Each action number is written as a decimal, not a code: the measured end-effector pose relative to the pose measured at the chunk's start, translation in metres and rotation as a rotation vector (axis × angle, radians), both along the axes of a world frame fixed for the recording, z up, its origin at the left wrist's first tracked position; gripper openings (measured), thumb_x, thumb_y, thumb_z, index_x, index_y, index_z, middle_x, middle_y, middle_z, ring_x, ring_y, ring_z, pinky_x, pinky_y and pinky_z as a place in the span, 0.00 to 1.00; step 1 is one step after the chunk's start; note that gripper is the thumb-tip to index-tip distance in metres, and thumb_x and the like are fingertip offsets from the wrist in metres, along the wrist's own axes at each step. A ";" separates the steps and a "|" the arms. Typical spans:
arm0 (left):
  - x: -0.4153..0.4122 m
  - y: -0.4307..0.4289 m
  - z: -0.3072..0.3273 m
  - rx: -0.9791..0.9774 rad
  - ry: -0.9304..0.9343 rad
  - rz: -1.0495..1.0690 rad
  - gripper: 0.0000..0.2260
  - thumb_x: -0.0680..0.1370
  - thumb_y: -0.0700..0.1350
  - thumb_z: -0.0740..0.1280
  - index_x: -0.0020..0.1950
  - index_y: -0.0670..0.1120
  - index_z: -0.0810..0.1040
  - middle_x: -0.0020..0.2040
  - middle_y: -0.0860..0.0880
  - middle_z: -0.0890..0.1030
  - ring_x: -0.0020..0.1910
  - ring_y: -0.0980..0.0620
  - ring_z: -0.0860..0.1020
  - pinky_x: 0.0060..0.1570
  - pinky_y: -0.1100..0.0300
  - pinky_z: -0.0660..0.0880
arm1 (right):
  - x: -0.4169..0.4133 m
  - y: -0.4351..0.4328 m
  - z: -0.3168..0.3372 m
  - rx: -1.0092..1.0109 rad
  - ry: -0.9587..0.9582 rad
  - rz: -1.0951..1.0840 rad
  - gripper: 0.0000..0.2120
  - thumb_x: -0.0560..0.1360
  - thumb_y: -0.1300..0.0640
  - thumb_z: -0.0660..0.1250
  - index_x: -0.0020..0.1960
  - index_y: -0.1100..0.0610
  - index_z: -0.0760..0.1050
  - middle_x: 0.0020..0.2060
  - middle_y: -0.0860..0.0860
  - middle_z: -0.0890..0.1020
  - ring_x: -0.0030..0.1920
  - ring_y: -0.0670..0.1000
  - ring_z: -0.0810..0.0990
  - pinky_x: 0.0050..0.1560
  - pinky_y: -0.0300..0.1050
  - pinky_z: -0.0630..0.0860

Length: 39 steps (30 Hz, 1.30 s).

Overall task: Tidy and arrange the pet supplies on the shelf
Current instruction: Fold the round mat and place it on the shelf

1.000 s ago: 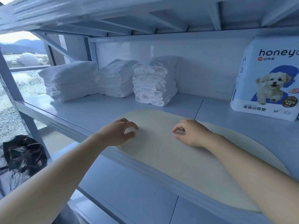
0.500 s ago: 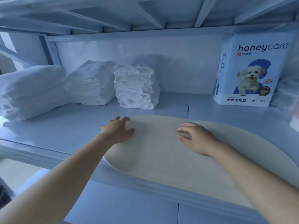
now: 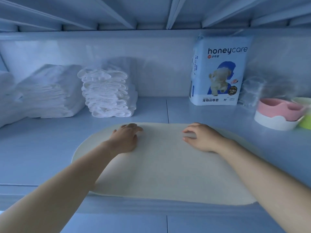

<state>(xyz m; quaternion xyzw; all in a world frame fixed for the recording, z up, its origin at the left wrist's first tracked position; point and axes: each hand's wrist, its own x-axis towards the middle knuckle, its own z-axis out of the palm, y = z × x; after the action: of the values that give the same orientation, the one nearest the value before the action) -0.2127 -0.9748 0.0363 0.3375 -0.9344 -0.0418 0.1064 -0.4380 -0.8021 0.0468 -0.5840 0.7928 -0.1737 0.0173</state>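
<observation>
A cream oval mat (image 3: 161,167) lies flat on the blue shelf (image 3: 42,148), its near edge at the shelf's front lip. My left hand (image 3: 125,137) presses palm-down on the mat's far left part, fingers spread and reaching its back edge. My right hand (image 3: 202,137) rests on the mat's far right part with fingers loosely bent, holding nothing. Behind the mat stand stacks of folded white pads (image 3: 50,93) and a stack of white diapers (image 3: 107,93). A honeycare training-pad pack (image 3: 218,73) stands upright at the back right.
A pink and white pet bowl (image 3: 277,115) sits at the right, with a green item (image 3: 305,123) beside it and clear wrapped packaging (image 3: 252,91) behind. Shelf beams (image 3: 151,12) run close overhead. A lower shelf shows below the front lip.
The view has swung right, so the bowl now shows. The mat has turned square to the shelf front and slid further in. Both hands stay on it, the left now flat.
</observation>
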 end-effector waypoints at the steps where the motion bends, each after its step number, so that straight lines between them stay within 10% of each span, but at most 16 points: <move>1: -0.010 0.003 0.000 0.014 0.019 -0.070 0.20 0.79 0.41 0.54 0.69 0.54 0.68 0.72 0.52 0.65 0.70 0.49 0.63 0.68 0.51 0.62 | -0.004 0.007 0.001 0.001 0.003 -0.009 0.17 0.75 0.45 0.63 0.62 0.51 0.74 0.61 0.46 0.73 0.61 0.47 0.72 0.63 0.43 0.68; 6: -0.068 0.022 0.003 0.027 0.021 -0.296 0.17 0.80 0.42 0.56 0.68 0.47 0.70 0.68 0.49 0.70 0.67 0.50 0.68 0.63 0.64 0.60 | -0.029 0.041 0.003 0.014 0.029 -0.062 0.16 0.75 0.45 0.64 0.61 0.49 0.74 0.60 0.46 0.74 0.59 0.47 0.73 0.62 0.46 0.70; 30: -0.151 0.025 0.017 0.022 -0.018 -0.185 0.14 0.80 0.52 0.60 0.63 0.48 0.72 0.58 0.48 0.75 0.57 0.48 0.72 0.52 0.59 0.68 | -0.082 0.038 0.006 0.017 -0.084 -0.067 0.25 0.70 0.42 0.69 0.65 0.48 0.71 0.65 0.46 0.72 0.65 0.47 0.70 0.65 0.44 0.67; 39: -0.144 0.022 0.039 -0.007 0.232 -0.150 0.08 0.78 0.53 0.63 0.54 0.51 0.76 0.53 0.53 0.78 0.52 0.50 0.76 0.48 0.55 0.74 | -0.077 0.037 0.019 -0.119 -0.009 -0.022 0.25 0.72 0.46 0.69 0.67 0.50 0.69 0.66 0.45 0.70 0.66 0.47 0.69 0.65 0.44 0.67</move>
<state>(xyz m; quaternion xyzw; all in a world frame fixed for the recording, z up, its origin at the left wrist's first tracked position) -0.3562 -0.9530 0.0752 0.2591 -0.9385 -0.0851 0.2117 -0.5150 -0.7655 0.0659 -0.5743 0.7873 -0.2236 -0.0158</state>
